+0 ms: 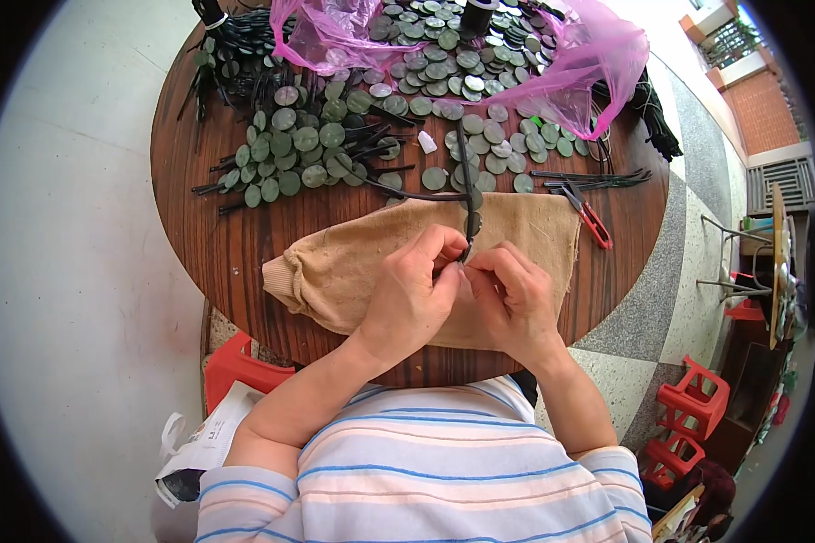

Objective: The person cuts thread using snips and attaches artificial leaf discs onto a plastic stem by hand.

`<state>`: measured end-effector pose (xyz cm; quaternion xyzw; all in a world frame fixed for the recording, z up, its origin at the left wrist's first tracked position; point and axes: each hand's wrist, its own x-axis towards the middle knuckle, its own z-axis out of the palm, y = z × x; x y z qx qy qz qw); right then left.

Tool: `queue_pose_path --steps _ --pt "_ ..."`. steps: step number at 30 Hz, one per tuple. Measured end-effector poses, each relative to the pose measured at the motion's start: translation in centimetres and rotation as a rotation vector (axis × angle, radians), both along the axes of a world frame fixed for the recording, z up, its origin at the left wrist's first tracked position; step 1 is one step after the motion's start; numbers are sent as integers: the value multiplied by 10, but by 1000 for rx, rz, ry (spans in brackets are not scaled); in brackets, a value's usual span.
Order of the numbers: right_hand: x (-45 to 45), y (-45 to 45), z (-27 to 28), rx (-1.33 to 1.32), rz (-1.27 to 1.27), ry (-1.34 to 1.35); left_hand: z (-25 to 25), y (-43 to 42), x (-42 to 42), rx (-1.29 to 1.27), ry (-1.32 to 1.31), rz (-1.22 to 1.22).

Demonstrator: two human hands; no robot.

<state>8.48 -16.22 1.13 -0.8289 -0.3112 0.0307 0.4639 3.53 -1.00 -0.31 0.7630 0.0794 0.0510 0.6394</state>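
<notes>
- Cord [470, 204], black, runs lengthwise from our fingertips over the tan cloth [525, 226] towards the counter's [199, 235] far edge.
- Our left hand [407, 294], nearer, pinches its near end, fingers almost closed.
- Our right hand [521, 303] bunches just beside; we cannot tell its grip.

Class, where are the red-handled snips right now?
In the head view, the snips lie on the table's right side, just beside the tan cloth's upper right corner.
</notes>
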Motion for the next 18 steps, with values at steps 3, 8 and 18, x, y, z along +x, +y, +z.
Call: queue_pose_path --steps 3,8,18 --pt "-1 0 -4 -8 -15 -23 -1 5 0 114 -80 -15" --pt "1 2 -7 -22 -33 -68 -2 9 -3 158 -115 -43" --pt "10 3 -8 -61 15 -158 2 11 -5 108 -25 -68"
